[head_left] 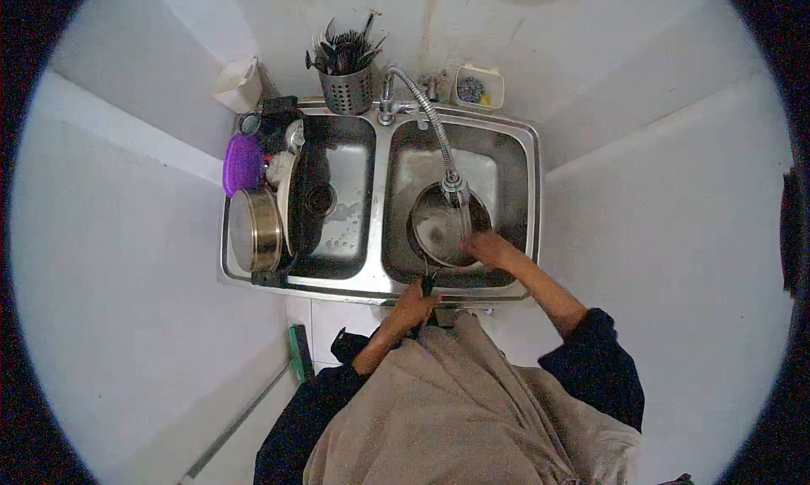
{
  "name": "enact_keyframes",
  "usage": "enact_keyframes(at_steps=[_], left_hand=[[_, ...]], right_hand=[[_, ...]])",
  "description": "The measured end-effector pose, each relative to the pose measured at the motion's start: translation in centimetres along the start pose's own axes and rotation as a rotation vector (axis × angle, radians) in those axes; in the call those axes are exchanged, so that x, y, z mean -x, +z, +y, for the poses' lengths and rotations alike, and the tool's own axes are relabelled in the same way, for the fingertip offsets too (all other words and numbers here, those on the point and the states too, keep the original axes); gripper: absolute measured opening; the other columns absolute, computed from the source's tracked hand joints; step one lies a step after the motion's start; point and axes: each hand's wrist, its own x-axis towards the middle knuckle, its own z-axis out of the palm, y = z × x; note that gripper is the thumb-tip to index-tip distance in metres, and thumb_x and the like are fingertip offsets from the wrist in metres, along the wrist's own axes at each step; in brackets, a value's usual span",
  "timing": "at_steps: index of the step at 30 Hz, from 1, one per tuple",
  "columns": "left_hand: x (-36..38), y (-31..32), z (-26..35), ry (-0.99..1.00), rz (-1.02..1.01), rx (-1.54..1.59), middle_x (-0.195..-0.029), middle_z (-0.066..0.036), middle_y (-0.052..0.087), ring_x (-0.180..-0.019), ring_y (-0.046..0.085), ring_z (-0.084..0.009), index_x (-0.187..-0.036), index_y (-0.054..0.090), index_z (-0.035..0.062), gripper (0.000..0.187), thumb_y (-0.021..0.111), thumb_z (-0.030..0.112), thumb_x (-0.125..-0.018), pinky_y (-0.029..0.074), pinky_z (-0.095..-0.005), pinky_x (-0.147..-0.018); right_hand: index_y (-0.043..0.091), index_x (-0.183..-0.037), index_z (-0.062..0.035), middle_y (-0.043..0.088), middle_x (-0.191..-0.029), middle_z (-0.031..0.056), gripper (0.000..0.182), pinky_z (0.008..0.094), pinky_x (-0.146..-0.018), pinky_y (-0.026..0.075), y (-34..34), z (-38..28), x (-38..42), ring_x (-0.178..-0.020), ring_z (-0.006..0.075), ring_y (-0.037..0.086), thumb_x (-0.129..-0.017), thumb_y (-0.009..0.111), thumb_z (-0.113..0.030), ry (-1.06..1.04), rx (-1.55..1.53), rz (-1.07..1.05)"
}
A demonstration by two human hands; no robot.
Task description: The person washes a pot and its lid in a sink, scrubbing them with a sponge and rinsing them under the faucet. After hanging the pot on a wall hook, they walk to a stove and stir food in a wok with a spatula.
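Note:
In the right basin (515, 147) lies a round, pan-like metal vessel (434, 223) with a thin bright rim and a dark handle pointing toward me. My left hand (411, 309), at the front edge of the sink, is closed around that handle. At the vessel's right side, my right hand (488, 250) reaches over the rim, fingers pointing inward. Those fingers are blurred, and anything under them is hidden. A flexible metal faucet (434, 122) curves down from behind, its spray head (454, 183) just above the vessel. Water appears to run from it beside my right hand.
Left of the left basin (342, 156) stand a purple basket (243, 166), a round metal pot (255, 230) and other dishes. Behind the sink are a perforated cutlery holder (346, 90) and a small tub (478, 89) with a scourer. Walls close in both sides; a green broom (299, 350) stands below left.

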Motion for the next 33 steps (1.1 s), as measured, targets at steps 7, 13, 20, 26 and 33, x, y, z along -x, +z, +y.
enact_keyframes(at_steps=[7,13,20,26,33], left_hand=[[-1.1,3.3,-5.5,0.239,0.188,-0.272,-0.097,-0.029,0.055,-0.09,0.054,-0.0421,-0.118,0.037,-0.0063,0.054,0.058,0.022,-0.076,0.043,-0.0459,-0.077],[-1.0,1.4,-6.2,0.213,0.07,-0.157,-0.099,-0.032,0.053,-0.094,0.051,-0.045,-0.124,0.026,-0.0097,0.064,0.056,0.021,-0.077,0.041,-0.0478,-0.081],[-2.5,1.8,-6.8,0.273,0.075,-0.278,-0.107,-0.032,0.048,-0.098,0.048,-0.045,-0.115,0.034,-0.0076,0.052,0.056,0.016,-0.075,0.04,-0.0484,-0.082],[-0.7,-0.2,-6.1,0.196,0.212,-0.325,-0.099,-0.03,0.049,-0.095,0.049,-0.0437,-0.11,0.037,-0.0084,0.046,0.057,0.009,-0.073,0.042,-0.0477,-0.079],[-0.7,-1.6,-4.8,0.181,0.264,-0.42,-0.091,-0.029,0.052,-0.088,0.051,-0.0443,-0.105,0.038,-0.008,0.04,0.057,0.008,-0.074,0.042,-0.047,-0.076]], right_hand=[[0.053,-0.107,0.0011,0.053,-0.112,0.0195,0.031,0.0403,-0.088,0.041,17.7,5.2,-17.4,-0.101,0.0297,0.053,-0.085,0.045,-0.02,-0.036,-0.035,0.915],[0.053,-0.107,-0.0016,0.055,-0.111,0.0166,0.029,0.0403,-0.09,0.04,14.6,8.7,-13.4,-0.103,0.0265,0.051,-0.087,0.043,-0.021,0.09,-0.15,0.694],[0.053,-0.11,-0.0023,0.048,-0.122,0.0131,0.035,0.0355,-0.097,0.032,22.1,7.9,-18.5,-0.115,0.03,0.04,-0.083,0.048,-0.024,-0.308,0.015,0.477],[0.053,-0.108,-0.0001,0.052,-0.115,0.0168,0.035,0.0367,-0.09,0.04,8.8,2.7,-5.1,-0.103,0.0286,0.051,-0.079,0.05,-0.018,0.041,-0.505,0.525],[0.057,-0.095,0.0013,0.062,-0.082,0.0173,0.027,0.0484,-0.073,0.046,8.5,-1.2,-5.5,-0.079,0.0347,0.059,-0.078,0.05,-0.018,-0.203,0.304,0.196]])
